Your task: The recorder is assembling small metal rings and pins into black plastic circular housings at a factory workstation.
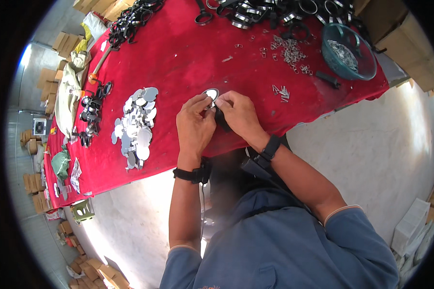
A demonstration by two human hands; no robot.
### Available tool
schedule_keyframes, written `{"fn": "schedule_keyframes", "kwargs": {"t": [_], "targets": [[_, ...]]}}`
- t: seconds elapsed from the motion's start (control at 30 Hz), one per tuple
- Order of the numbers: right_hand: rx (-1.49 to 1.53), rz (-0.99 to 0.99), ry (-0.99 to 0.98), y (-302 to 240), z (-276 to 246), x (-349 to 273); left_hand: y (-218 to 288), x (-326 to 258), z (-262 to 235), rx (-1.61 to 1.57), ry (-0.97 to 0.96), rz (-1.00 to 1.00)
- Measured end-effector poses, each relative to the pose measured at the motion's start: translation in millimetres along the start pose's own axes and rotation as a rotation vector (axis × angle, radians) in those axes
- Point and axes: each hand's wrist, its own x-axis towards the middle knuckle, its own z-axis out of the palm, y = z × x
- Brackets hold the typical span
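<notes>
Between my two hands, just above the red cloth, is a small round mirror in a black rim [211, 93]. My left hand [196, 124] is closed on its near left side, the fingertips on the rim. On the right side my right hand [239, 113] pinches the rim with thumb and forefinger. A black strap-like part [222, 120] hangs below the mirror, partly hidden by the right hand. To the left lies a loose pile of round silvery mirror discs [143, 137], some light, some grey.
The red-covered table [178, 58] bears a heap of black ring-shaped frames [255, 12], small metal clips [290, 52] and a few pins [283, 93]. A green transparent bowl [369, 72] with metal pieces stands at right. More black frames [90, 115] lie at left.
</notes>
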Motion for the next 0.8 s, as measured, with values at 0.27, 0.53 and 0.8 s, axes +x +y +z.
{"fn": "schedule_keyframes", "kwargs": {"t": [0.27, 0.53, 0.8], "targets": [[0.064, -0.202, 0.080, -1.1, -4.4, -31.6, 2.5, -5.5, 0.3, -0.009, 0.007, -0.034], [-0.179, -0.478, 0.061, -3.6, -6.9, -36.5, -1.5, -4.6, 3.4, -0.065, 0.006, -0.053], [0.154, 0.092, -0.055, 6.0, -14.7, -2.3, -13.1, -0.3, -8.1, -0.134, -0.098, -0.083]]}}
